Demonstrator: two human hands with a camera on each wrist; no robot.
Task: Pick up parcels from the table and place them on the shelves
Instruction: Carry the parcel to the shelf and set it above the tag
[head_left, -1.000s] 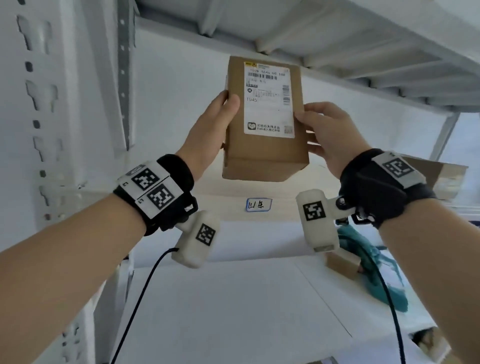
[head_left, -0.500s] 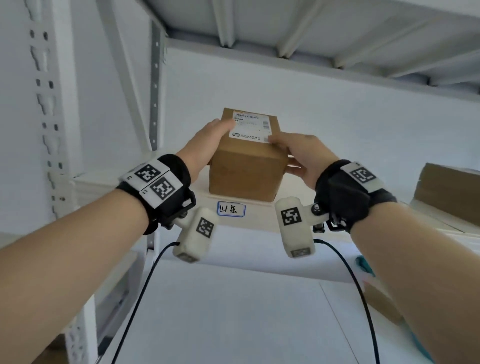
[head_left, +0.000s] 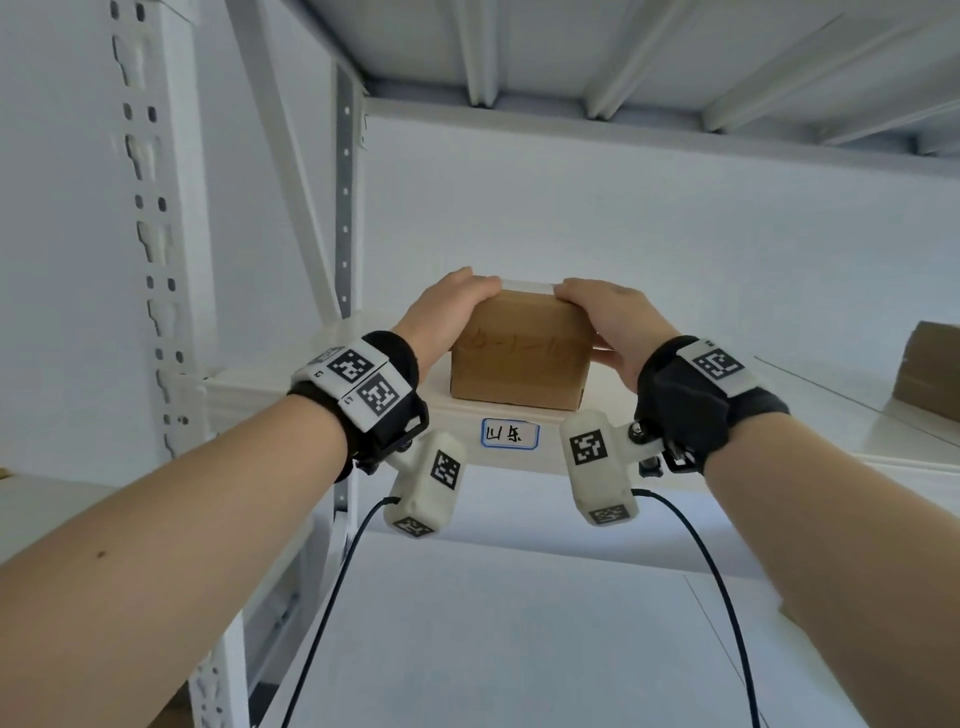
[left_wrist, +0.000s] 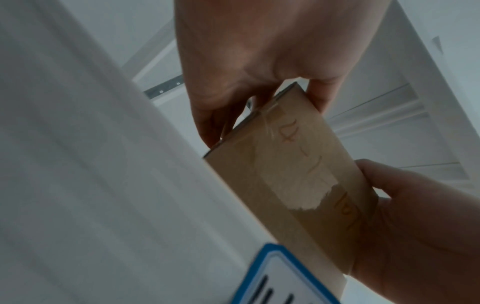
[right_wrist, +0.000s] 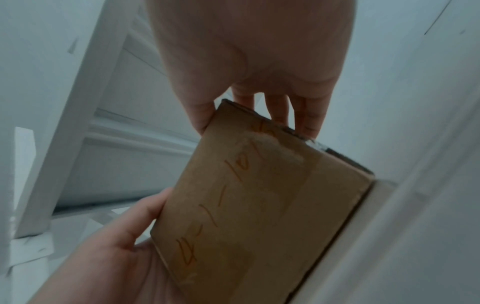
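Shelf label (head_left: 509, 433) reads "山东"; parcel (head_left: 521, 358) scrawl illegible.

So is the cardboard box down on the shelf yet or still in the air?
Down: the box sits flat on the shelf edge, both hands gripping it.

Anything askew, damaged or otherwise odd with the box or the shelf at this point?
Nothing serious. The cardboard box sits flat and square at the shelf front edge, above the blue-bordered label, left hand and right hand gripping its sides. Only the clear tape on its front face has a torn, ragged edge.
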